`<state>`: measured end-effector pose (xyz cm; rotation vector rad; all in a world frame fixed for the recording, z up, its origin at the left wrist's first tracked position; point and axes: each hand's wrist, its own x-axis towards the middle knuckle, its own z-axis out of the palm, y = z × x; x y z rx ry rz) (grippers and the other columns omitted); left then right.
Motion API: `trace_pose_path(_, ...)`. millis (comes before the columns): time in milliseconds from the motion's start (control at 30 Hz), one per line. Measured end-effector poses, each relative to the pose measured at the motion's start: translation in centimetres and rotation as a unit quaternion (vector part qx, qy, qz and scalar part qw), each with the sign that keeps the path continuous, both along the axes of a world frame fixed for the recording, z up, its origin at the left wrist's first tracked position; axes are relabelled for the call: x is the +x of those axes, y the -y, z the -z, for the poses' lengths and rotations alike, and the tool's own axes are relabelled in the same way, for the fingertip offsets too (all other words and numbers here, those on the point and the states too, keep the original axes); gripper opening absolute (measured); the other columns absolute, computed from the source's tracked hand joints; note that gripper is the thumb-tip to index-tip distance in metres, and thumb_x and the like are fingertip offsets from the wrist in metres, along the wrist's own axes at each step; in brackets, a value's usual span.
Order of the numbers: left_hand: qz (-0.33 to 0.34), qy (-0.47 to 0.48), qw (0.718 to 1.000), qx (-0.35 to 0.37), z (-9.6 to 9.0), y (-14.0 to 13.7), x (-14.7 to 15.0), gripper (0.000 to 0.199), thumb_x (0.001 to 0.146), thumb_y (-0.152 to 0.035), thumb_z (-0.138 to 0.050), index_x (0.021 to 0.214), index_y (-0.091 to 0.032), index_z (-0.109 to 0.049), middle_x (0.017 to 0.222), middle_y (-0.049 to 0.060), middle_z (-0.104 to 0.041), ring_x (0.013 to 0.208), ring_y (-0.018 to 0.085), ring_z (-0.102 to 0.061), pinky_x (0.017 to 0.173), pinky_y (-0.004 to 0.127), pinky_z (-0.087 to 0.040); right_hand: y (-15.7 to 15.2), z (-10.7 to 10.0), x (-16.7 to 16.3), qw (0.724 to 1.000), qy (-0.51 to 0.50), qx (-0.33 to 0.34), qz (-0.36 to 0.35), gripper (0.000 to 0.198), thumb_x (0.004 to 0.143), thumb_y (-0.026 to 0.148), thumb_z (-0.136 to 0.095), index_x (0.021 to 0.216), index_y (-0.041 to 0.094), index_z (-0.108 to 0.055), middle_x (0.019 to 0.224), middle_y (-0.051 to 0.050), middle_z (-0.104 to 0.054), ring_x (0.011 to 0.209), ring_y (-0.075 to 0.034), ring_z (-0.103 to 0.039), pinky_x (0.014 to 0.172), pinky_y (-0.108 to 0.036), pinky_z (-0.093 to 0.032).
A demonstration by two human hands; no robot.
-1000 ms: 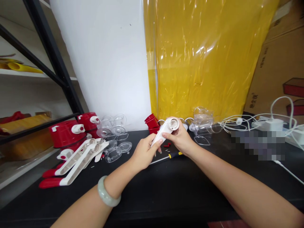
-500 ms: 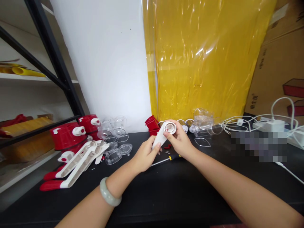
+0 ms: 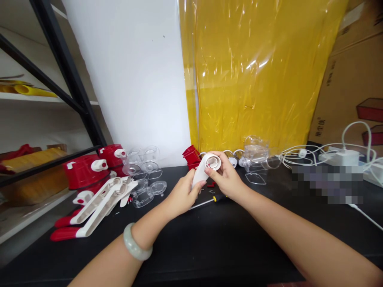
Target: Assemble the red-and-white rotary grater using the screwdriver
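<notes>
Both hands grip one white plastic part (image 3: 200,172), long with a round hollow end, raised above the black table. My left hand (image 3: 183,195) is closed on its lower, narrow end, thumb on top. My right hand (image 3: 229,177) wraps the round end, its thumb pressed at the ring's rim. Fingers hide much of the part's underside. Below the hands lies a screwdriver (image 3: 216,198) with a black and yellow handle. Small red pieces (image 3: 211,185) and several screws (image 3: 211,191) rest just behind it.
Left on the table (image 3: 209,247) are red housings (image 3: 85,171), white handles with red grips (image 3: 89,219) and clear plastic parts (image 3: 148,191). Behind the hands stand red cups (image 3: 191,155) and clear containers (image 3: 256,153). White cables and a charger (image 3: 344,158) lie right.
The white part has tilted slightly, and its round end has turned a little between my hands. Both hands keep their hold on it.
</notes>
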<state>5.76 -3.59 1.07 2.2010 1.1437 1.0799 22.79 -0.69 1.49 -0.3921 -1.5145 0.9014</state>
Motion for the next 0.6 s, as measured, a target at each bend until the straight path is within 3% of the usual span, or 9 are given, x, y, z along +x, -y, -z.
trace_pose_path(233, 0.007, 0.019, 0.999, -0.031, -0.40, 0.00, -0.15, 0.029, 0.096, -0.048, -0.049, 0.088, -0.021, -0.046, 0.062, -0.006, -0.053, 0.053, 0.013, -0.052, 0.054, 0.024, -0.040, -0.36, 0.50, -0.02, 1.000, -0.015, 0.001, -0.019, 0.052, 0.081, 0.046, -0.074, 0.125, 0.028, -0.052, 0.116, -0.006, -0.063, 0.108, -0.021, -0.060, 0.098, -0.036, -0.048)
trace_pose_path(467, -0.031, -0.020, 0.999, -0.020, -0.54, 0.22, -0.43, 0.036, 0.095, -0.054, -0.051, 0.083, -0.020, -0.049, 0.056, -0.005, -0.056, 0.045, 0.013, -0.054, 0.047, 0.024, -0.040, -1.00, 0.79, -0.24, 1.000, -0.016, -0.013, -0.003, 0.044, 0.079, 0.052, -0.074, 0.112, 0.028, -0.058, 0.106, -0.003, -0.065, 0.102, -0.021, -0.060, 0.095, -0.036, -0.048)
trace_pose_path(600, -0.015, 0.001, 0.999, -0.044, -0.52, 0.18, -0.28, 0.037, 0.095, -0.055, -0.051, 0.092, -0.018, -0.055, 0.061, -0.002, -0.064, 0.047, 0.015, -0.063, 0.050, 0.025, -0.048, -0.82, 0.95, -0.04, 1.000, 0.012, -0.013, -0.026, 0.044, 0.081, 0.049, -0.073, 0.116, 0.028, -0.058, 0.111, -0.004, -0.066, 0.105, -0.021, -0.061, 0.095, -0.036, -0.049)
